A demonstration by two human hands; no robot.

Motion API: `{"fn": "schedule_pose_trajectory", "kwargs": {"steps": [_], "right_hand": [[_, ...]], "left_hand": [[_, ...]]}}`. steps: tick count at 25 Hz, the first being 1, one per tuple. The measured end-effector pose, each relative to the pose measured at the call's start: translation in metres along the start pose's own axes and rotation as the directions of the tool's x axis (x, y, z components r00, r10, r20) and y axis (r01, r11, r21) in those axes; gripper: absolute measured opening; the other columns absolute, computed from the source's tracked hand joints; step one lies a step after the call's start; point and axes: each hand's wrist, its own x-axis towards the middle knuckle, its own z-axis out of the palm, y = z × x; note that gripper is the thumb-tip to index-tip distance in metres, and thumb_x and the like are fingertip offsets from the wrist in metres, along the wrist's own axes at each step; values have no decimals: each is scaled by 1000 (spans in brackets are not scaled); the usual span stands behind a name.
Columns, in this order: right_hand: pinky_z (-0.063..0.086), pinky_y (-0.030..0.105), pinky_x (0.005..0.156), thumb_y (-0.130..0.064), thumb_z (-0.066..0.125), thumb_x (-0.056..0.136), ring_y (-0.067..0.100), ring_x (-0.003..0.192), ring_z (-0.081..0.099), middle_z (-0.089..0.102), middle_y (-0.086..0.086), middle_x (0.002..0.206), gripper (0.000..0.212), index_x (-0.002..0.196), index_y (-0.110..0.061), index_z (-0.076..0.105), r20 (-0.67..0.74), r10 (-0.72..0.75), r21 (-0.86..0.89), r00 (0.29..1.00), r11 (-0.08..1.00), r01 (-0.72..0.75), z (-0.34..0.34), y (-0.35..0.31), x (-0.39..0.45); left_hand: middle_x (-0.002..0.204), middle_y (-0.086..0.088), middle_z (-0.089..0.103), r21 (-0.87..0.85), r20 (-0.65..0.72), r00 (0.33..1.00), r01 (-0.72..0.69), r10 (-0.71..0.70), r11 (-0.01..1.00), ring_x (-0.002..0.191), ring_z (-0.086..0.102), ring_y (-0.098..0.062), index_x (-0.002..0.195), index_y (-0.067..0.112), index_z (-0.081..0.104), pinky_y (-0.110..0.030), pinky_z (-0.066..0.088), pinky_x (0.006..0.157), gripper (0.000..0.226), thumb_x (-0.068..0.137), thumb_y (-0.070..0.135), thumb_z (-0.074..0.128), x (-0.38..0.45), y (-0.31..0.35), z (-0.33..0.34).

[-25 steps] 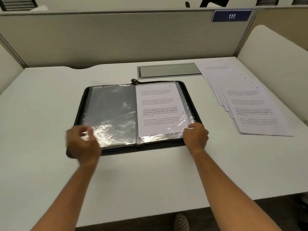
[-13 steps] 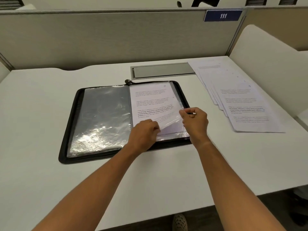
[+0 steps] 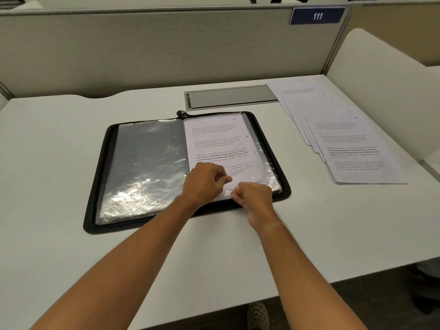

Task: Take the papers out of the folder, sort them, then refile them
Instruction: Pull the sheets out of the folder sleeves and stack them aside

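A black zip folder (image 3: 95, 186) lies open on the white desk, with clear plastic sleeves (image 3: 145, 167) on its left side. On its right side a printed sheet (image 3: 219, 141) sits in a sleeve. My left hand (image 3: 204, 182) has its fingers curled at the sheet's lower part, thumb out to the right. Close beside it, my right hand (image 3: 253, 195) pinches the sleeve's lower edge at the folder's near rim. Whether the left fingers grip the paper or the plastic is hidden.
Several printed sheets (image 3: 352, 148) lie fanned out on the desk's right side. A grey cable hatch (image 3: 231, 98) is set in the desk behind the folder. Beige partition walls close the back and the right. A shoe (image 3: 258, 315) shows under the desk's front edge.
My left hand crossed from the folder's near left corner to the right page. My right hand came down from the page's right edge to its lower edge, next to the left hand.
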Motion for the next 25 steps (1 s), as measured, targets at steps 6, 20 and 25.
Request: {"fn": "schedule_pose_trajectory", "kwargs": {"steps": [6,20,25], "right_hand": [[51,19,47,3,70,84,10,65,71,69,1,75,10,89,-6,69,-221,261,462,940,877,-135,15,3,-5],[53,24,48,-3,75,85,19,66,70,68,6,88,28,112,-7,67,-283,331,660,900,748,-68,26,-9,-3],[51,22,44,-5,73,88,16,62,69,68,9,86,33,120,-6,64,-272,325,687,906,725,-54,28,-8,1]], "left_hand": [[79,5,70,26,-12,1000,-5,6,1000,72,61,-14,84,18,75,-35,54,68,23,88,40,68,-5,5,2],[84,4,71,62,7,1000,-15,15,998,77,62,-15,86,19,75,-31,51,68,24,89,42,67,-8,8,-2],[86,4,70,74,18,1000,-27,25,997,80,62,-16,88,18,75,-35,54,71,24,89,41,67,-9,9,-1]]}}
